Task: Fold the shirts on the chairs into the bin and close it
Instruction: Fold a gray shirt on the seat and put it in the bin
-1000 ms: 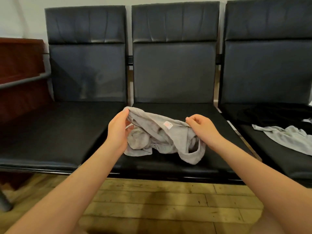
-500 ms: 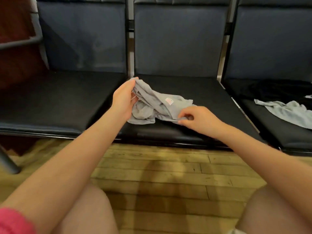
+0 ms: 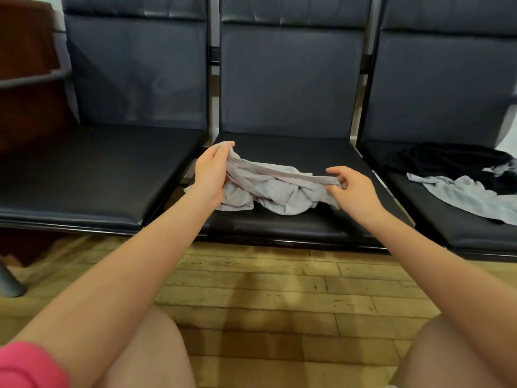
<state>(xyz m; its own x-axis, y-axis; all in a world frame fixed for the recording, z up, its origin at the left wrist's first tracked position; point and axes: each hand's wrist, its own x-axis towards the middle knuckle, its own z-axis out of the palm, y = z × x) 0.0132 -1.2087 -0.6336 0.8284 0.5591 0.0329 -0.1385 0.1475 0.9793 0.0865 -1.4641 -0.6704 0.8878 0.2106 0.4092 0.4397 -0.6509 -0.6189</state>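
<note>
The person is stretching a crumpled light-grey cotton shirt [image 3: 268,189] across the seat of the middle black padded chair [image 3: 293,225], and the left hand [image 3: 211,175] is pinching one end of a taut hem between thumb and curled fingers while the right hand [image 3: 351,189] is pinching the other end, its forefinger lifted free. To do this well, both hands should be drawing the edge straight and level, then shaking the bunched body flat on the seat before any folding. Compared with half a second ago, the right hand is gripping farther right and the edge is pulled tight. No bin is showing.
</note>
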